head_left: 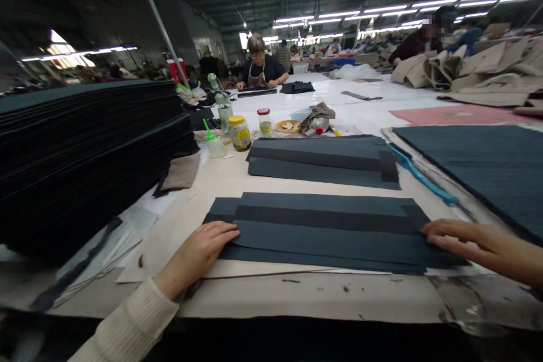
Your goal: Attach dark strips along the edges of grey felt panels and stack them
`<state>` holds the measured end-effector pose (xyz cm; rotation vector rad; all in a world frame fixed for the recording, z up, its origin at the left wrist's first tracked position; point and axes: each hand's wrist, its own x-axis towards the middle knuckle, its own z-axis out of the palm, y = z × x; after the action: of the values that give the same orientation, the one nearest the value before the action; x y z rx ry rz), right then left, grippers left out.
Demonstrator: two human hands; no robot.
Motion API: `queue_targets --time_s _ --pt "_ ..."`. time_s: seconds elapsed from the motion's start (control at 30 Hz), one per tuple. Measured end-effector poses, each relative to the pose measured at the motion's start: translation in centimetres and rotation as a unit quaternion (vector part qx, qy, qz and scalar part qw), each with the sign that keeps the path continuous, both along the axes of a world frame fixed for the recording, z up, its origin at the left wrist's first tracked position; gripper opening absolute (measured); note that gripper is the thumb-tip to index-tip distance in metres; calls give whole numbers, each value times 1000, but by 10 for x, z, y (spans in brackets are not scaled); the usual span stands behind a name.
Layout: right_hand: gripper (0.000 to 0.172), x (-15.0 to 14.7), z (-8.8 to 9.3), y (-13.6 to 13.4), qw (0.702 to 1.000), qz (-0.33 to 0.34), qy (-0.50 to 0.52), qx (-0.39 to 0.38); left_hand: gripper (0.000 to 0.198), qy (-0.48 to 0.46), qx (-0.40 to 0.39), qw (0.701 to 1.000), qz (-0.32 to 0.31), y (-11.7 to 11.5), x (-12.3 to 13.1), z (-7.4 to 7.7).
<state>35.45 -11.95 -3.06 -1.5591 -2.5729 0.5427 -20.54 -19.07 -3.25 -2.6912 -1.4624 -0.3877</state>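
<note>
Dark teal fabric panels (322,246) lie in a loose pile in front of me, the upper one crossed by a black strip (326,218). At its left end, my left hand (201,249) has its fingers together over the panel's edge; the thumb is hidden. My right hand (475,243) pinches the right end near the strip's turned-down corner, thumb below the forefinger. Just beyond lies a second pile of similar panels (314,167), also with a black strip.
A tall stack of dark fabric (85,164) rises at left. A squeeze bottle (215,147), a yellow-lidded jar (240,134) and a red-lidded jar (264,123) stand behind the piles. At right are a blue tool (424,178) and teal cloth (479,164). A co-worker (258,65) sits across the table.
</note>
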Motion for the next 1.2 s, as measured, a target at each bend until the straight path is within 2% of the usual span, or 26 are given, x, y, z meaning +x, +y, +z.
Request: queue_targets --time_s 0.1,0.2,0.27,0.37,0.5,0.6,0.7,0.77,0.9,1.0,1.1,1.2 --pt "25 -47 20 14 998 18 -22 59 29 -45 12 998 43 -5 -3 -2" --pt "33 -128 43 18 991 93 -7 94 29 -77 13 996 50 -5 -3 -8" --pt "33 -189 51 18 983 158 1 89 29 -99 9 994 52 -6 -1 -13" --pt "28 -272 50 21 970 231 8 73 26 -118 -2 992 51 -8 2 -15" --pt "30 -358 38 35 976 216 -1 21 25 -126 -22 991 49 -10 3 -10" --pt "42 -400 34 46 980 193 -51 0 23 -139 -31 989 51 -10 4 -7" --pt "47 -421 34 54 979 180 -88 -20 21 -157 -36 985 53 -10 6 -7" --pt "40 -426 34 58 977 184 -96 -40 22 -164 -42 984 58 -10 6 -6" --pt "23 -423 28 60 976 200 -65 -53 23 -165 -85 980 68 -13 3 2" --pt "18 -416 21 56 979 202 -23 -32 24 -157 -130 975 83 -9 -2 12" --pt "17 -408 12 50 978 206 17 -7 43 -180 -100 970 128 8 -3 13" --pt "16 -403 4 47 972 220 78 18 72 -207 -109 964 122 30 0 0"
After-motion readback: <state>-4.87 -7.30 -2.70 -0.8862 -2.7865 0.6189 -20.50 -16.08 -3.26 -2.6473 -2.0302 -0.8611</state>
